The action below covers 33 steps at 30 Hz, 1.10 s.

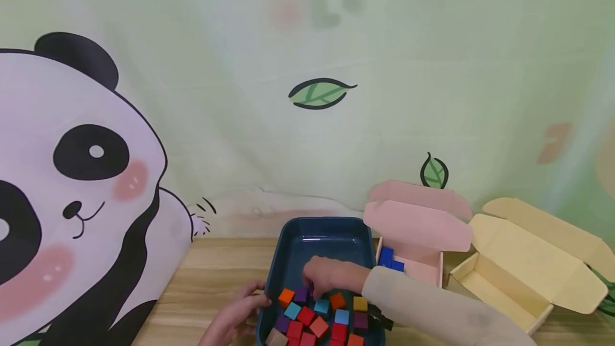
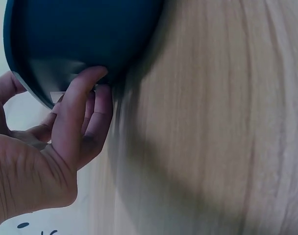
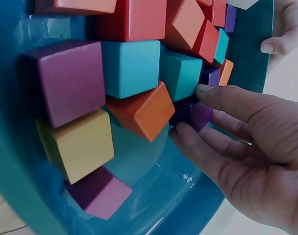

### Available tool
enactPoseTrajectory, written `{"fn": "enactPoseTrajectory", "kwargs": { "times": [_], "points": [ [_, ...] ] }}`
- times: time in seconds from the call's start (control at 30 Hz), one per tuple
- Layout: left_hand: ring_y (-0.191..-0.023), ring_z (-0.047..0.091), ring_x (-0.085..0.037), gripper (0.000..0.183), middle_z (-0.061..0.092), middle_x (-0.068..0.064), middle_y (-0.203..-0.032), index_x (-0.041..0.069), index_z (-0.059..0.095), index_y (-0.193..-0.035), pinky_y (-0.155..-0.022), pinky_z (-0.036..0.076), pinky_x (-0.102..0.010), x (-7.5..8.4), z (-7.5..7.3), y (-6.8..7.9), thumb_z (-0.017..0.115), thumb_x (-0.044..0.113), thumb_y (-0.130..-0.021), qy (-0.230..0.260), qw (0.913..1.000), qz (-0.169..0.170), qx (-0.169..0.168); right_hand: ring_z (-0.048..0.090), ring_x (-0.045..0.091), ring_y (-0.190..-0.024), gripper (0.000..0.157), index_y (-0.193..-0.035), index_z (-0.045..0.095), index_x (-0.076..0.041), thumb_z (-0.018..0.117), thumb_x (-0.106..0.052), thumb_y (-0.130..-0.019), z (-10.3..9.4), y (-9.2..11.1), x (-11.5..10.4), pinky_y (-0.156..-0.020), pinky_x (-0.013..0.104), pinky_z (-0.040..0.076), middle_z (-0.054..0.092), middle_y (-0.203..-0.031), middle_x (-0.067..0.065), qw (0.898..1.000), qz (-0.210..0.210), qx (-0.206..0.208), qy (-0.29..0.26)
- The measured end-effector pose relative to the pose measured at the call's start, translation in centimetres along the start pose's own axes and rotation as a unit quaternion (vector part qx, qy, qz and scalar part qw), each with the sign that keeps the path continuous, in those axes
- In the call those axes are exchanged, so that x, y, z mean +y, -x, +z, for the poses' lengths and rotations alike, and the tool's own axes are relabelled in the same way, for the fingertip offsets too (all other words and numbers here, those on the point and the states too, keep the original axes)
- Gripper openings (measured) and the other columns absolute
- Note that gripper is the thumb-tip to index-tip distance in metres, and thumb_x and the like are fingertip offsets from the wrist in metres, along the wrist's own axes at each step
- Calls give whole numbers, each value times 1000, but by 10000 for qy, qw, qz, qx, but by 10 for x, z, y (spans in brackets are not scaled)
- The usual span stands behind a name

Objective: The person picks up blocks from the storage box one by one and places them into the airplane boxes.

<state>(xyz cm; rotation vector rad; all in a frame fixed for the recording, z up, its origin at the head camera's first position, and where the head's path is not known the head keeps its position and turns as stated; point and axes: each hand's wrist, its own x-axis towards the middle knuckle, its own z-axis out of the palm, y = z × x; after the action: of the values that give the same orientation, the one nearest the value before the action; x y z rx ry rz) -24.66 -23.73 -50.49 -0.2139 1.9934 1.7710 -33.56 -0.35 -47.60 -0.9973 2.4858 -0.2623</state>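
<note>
A deep blue tray [image 1: 321,239] holds several coloured wooden cubes, crowded at its near end. My right hand [image 1: 325,275] reaches down into it from the right. In the right wrist view, thumb and fingertips of that right hand [image 3: 261,147] pinch a purple cube [image 3: 202,114] low among the others, beside an orange cube [image 3: 144,111] and a teal cube [image 3: 180,74]. Against the tray's left side, my left hand [image 1: 237,311] grips the wall. Seen from the left wrist, fingers of the left hand [image 2: 61,132] lie along the outer wall, thumb partly hidden behind the rim.
Right of the tray stands an open pink box [image 1: 418,223] with blue cubes [image 1: 388,258] inside. Farther right is an open yellow box [image 1: 519,260]. The right sleeve [image 1: 423,298] crosses in front of the pink box. A panda-print cloth [image 1: 230,95] hangs behind the wooden table [image 1: 211,260].
</note>
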Motion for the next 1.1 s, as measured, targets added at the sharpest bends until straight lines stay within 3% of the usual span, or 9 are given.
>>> {"fn": "enactPoseTrajectory", "kwargs": {
  "times": [0.17,0.3,0.53,0.83,1.1],
  "points": [
    [-88,60,-27,51,60,-15,-109,4,43,-132,-70,54,-47,1,-2,3,62,20,-86,-19,9999,-105,-4,56,7,-67,18,-95,69,-20,77,-18,-79,-16,25,-17,-63,22,50,60,-79,-8,9996,88,247,-57],
    [-88,59,-25,55,62,-14,-106,2,38,-136,-73,54,-48,0,-5,7,60,19,-89,79,9997,-8,-226,56,6,-67,20,-99,69,-18,76,-19,-80,-24,32,-14,-64,20,49,61,-81,-8,9988,7,484,43],
    [-91,58,-26,63,60,-15,-113,0,30,-144,-80,52,-49,-1,-10,9,57,17,-90,450,9973,-124,-568,54,7,-68,19,-100,70,-12,74,-13,-81,-41,46,6,-63,18,48,64,-84,-2,9960,-180,837,259],
    [-92,60,-28,66,58,-17,-116,0,28,-145,-81,52,-48,0,-8,6,55,16,-88,650,9962,-211,-543,54,12,-73,19,-100,70,-10,73,-14,-82,-69,66,34,-68,23,50,66,-89,1,9876,-52,1391,730],
    [-90,62,-26,66,61,-15,-114,2,30,-144,-78,53,-46,-4,-7,4,57,18,-86,657,9968,-115,-451,53,14,-73,17,-98,69,-9,73,-13,-82,-80,89,63,-69,27,50,63,-83,-1,9862,175,1549,561]
  ]
}}
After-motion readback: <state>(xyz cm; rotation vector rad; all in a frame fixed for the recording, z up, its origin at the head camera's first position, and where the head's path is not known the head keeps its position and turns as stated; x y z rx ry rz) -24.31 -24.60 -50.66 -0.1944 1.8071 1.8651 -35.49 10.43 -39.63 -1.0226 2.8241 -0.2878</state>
